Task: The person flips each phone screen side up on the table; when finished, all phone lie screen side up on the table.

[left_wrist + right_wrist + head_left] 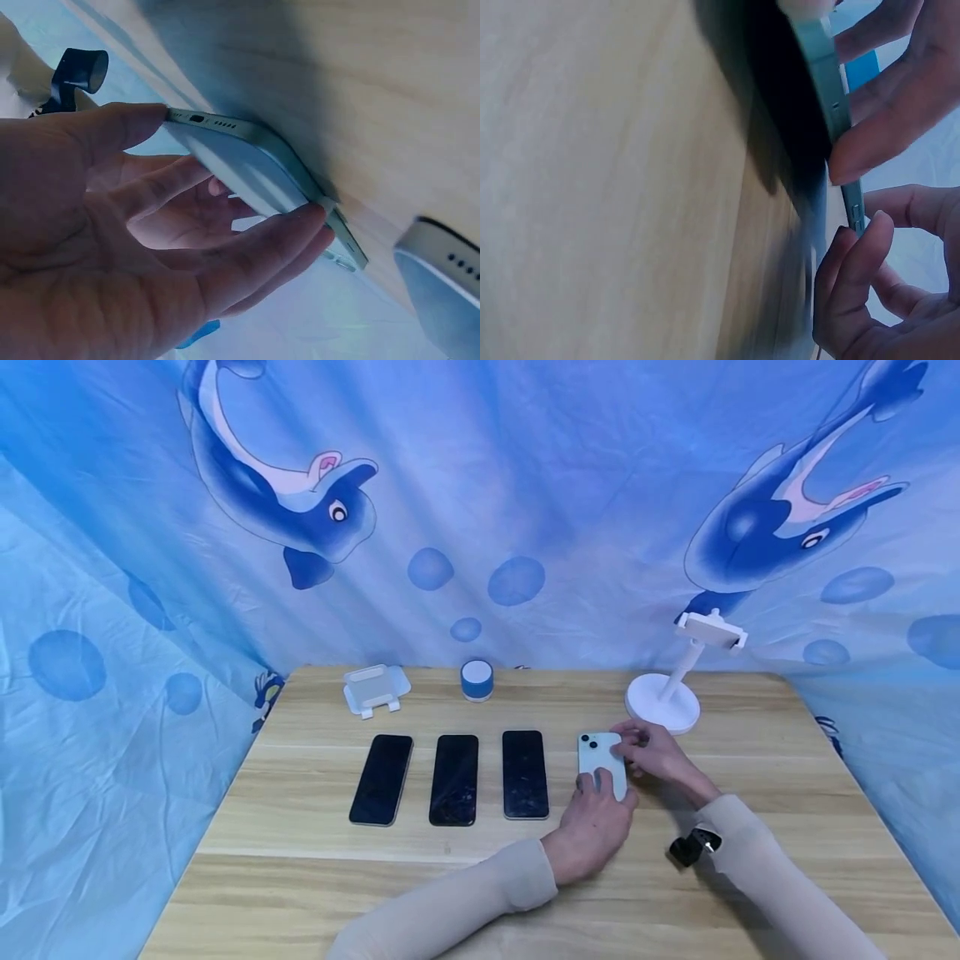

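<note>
A pale green phone [602, 756] lies back side up in both hands, its camera lenses at the far left corner. My left hand [594, 831] grips its near part by the edges. In the left wrist view, the thumb is at the phone's [247, 169] port end and fingers are on the long side. My right hand [656, 754] pinches the far right edge. Beneath the phone [821, 71] in the right wrist view is a dark gap, its near end raised off the wooden table [465, 885]. Its screen is hidden from the head view.
Left of the hands, three dark-screened phones lie in a row: one [525, 774] nearest, another [453, 779] mid-row, a third [381, 779] leftmost. Behind them are a low white phone holder [371, 687] and a blue-and-white cylinder [477, 681]. A round-based white phone stand [662, 703] stands behind my right hand.
</note>
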Available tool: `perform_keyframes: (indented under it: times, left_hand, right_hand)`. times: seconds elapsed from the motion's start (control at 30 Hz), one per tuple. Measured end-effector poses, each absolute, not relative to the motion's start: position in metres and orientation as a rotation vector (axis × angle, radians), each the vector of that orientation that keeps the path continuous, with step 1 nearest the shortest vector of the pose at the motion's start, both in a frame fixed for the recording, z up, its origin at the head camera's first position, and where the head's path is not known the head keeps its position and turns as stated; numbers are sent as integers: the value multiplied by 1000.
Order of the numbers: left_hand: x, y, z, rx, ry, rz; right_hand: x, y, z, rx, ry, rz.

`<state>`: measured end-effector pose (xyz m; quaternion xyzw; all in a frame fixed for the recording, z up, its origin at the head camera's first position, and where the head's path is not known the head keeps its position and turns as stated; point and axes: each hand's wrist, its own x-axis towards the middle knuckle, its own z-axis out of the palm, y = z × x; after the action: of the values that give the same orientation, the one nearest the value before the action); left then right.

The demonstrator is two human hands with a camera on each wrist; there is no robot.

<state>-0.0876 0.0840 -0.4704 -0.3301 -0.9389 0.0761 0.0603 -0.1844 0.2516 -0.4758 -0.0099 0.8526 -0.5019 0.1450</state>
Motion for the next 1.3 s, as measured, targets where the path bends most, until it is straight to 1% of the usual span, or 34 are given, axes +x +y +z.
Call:
perform_keyframes:
  times: [0.4,0.5,0.63,0.8,1.0,1.3]
  left_hand:
    - [-96,77,-467,-1033,-2810,102]
    - [-97,73,-464,-1027,-2909,-83]
    - [-98,66,-460,-958,-3032,-357]
    - [-99,59,-458,-866,-3092,-548]
    - [-101,55,-458,-840,-3094,-662]
    - [-105,48,-457,-841,-3078,-919]
  right_hand:
    - [-182,255,-473,-23,2404,-1479]
    - [-180,256,-472,-16,2370,-1525]
    - [-176,254,-471,22,2291,-1630]
    - [-174,253,-472,55,2218,-1734]
    - [-174,254,-475,-28,2166,-1789]
    - [-172,251,-484,-128,2084,-1718]
